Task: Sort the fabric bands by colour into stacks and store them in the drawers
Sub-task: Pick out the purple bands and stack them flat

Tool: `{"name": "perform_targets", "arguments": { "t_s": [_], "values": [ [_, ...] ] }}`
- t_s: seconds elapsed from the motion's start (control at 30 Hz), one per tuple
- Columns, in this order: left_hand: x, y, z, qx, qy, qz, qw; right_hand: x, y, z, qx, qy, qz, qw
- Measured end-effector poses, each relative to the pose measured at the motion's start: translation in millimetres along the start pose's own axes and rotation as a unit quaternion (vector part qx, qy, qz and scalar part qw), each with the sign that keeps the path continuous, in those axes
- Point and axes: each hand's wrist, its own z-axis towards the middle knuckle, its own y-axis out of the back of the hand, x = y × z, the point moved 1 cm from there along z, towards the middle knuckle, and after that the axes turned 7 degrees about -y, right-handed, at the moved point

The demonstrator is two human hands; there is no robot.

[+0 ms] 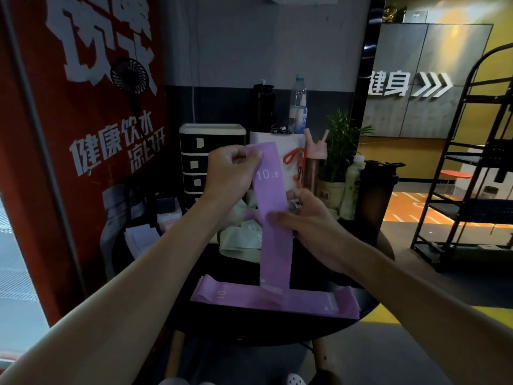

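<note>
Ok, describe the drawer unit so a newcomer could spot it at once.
Start at the round black table and look to its far left edge, beside the red poster. The drawer unit stands there: a black tower with a cream top and a pale label on each drawer, unlike the bottles nearby.

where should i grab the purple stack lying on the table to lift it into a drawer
Judging by its pose, take the purple stack by its two short ends, one hand coming in from each side. It lies flat and long across the near edge of the table, and the bands look limp, so a middle pinch would likely let the ends droop and the layers slip apart.
</note>
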Motion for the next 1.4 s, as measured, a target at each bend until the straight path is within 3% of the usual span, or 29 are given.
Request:
{"name": "perform_targets", "arguments": {
  "t_s": [0.37,0.6,0.77,0.97,1.13,1.4],
  "values": [
    [21,34,8,-0.101,0.008,0.006,0.995,-36,20,-25,0.064,-0.099,-0.005,0.993],
    [49,58,-7,-0.138,0.060,-0.014,0.989,-47,58,-46,0.060,-0.129,-0.014,0.990],
    [71,71,-32,-0.153,0.094,0.013,0.984,-61,91,-59,-0.002,-0.122,-0.018,0.992],
    [102,84,-73,-0.106,0.083,0.113,0.984,-80,106,-64,-0.141,-0.094,-0.121,0.978],
    [130,91,-109,-0.035,0.042,0.239,0.969,-96,107,-67,-0.187,-0.044,-0.253,0.948],
    [161,96,-135,0.007,-0.050,0.369,0.928,-124,117,-67,-0.209,0.005,-0.350,0.913]
  ]
}}
